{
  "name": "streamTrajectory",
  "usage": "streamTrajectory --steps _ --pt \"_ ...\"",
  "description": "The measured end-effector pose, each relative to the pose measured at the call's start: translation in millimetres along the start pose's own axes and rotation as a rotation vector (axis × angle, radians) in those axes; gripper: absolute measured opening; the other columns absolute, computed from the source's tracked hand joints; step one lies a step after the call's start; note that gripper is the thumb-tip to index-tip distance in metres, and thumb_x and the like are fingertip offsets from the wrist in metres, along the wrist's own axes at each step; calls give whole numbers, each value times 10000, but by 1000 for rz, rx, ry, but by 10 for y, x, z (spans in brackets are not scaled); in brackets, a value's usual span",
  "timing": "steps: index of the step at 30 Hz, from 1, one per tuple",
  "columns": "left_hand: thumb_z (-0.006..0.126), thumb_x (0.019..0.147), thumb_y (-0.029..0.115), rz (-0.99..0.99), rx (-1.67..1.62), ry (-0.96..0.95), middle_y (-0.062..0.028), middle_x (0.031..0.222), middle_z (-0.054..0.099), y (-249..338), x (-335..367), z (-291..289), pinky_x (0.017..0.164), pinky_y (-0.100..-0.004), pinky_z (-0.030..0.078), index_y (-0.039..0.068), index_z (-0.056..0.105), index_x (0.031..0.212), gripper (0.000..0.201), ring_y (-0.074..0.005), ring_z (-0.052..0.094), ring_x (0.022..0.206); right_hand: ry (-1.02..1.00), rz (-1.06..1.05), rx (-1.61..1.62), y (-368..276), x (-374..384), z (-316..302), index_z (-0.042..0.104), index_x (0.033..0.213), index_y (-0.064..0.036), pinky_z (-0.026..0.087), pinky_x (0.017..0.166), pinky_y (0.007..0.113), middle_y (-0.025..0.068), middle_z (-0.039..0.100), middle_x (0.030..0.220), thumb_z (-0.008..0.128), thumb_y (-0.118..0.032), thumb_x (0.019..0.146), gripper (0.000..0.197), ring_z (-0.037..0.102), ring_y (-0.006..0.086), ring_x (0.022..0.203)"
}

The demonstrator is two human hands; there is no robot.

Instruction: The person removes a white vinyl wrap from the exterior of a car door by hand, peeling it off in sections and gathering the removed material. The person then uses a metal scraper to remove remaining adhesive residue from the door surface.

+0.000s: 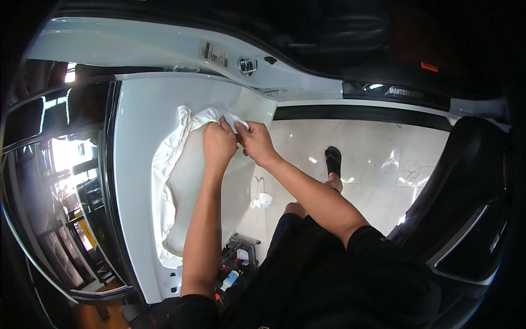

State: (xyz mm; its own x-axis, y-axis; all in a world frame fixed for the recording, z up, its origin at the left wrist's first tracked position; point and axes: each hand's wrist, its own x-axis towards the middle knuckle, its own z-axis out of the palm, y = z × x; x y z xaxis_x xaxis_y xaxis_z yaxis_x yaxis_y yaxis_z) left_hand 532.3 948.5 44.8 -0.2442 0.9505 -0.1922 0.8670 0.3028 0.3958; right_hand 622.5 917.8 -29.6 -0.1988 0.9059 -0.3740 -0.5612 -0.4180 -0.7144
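A white car door panel stands open at my left. Over it curves a crumpled band of glossy white film, bunched along its edge from the lower part up to the top. At the top end of that band, my left hand is closed on the film, fingers bent inward. Close against it, my right hand pinches the same film, with the two hands' fingertips nearly touching. The exact grip between the fingers is partly hidden.
The car's white door frame with a metal striker and a dark sill runs across the far side. A crumpled white scrap lies on the tiled floor. A blue-and-white bottle sits low by my left forearm. Another dark-trimmed door is at right.
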Motion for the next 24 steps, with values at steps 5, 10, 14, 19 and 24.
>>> streamTrajectory --steps 5,10,14,19,24 --pt "487 1025 236 63 220 9 -234 593 640 -105 -100 24 586 -506 521 -50 620 612 520 -431 653 591 31 -81 8 155 -89 51 583 771 -33 348 388 271 -11 498 577 577 -290 1042 374 422 75 438" --pt "503 1016 225 111 260 40 -271 607 615 -271 -269 -5 576 -530 497 -44 615 646 471 -464 625 593 26 -119 -22 366 -155 69 571 769 -31 351 382 273 -12 475 571 572 -297 1046 385 417 74 428" --pt "435 1056 258 176 341 -7 -185 571 653 -246 -332 -78 569 -432 551 -54 648 702 518 -333 672 526 71 -120 -44 410 -241 106 611 745 29 385 464 356 54 496 524 595 -261 1019 399 485 131 479" --pt "520 1003 197 211 216 -16 -294 641 608 -297 -448 -152 577 -545 479 -48 610 708 393 -484 613 626 18 38 102 434 -420 153 618 825 -5 433 423 335 29 540 600 594 -291 1015 344 521 109 502" --pt "463 1033 218 470 387 40 -257 663 646 -270 -395 -259 642 -535 516 -56 615 737 431 -447 648 639 -163 325 240 -68 -63 -156 585 1122 -33 553 602 434 103 625 860 582 -472 988 460 608 208 693"
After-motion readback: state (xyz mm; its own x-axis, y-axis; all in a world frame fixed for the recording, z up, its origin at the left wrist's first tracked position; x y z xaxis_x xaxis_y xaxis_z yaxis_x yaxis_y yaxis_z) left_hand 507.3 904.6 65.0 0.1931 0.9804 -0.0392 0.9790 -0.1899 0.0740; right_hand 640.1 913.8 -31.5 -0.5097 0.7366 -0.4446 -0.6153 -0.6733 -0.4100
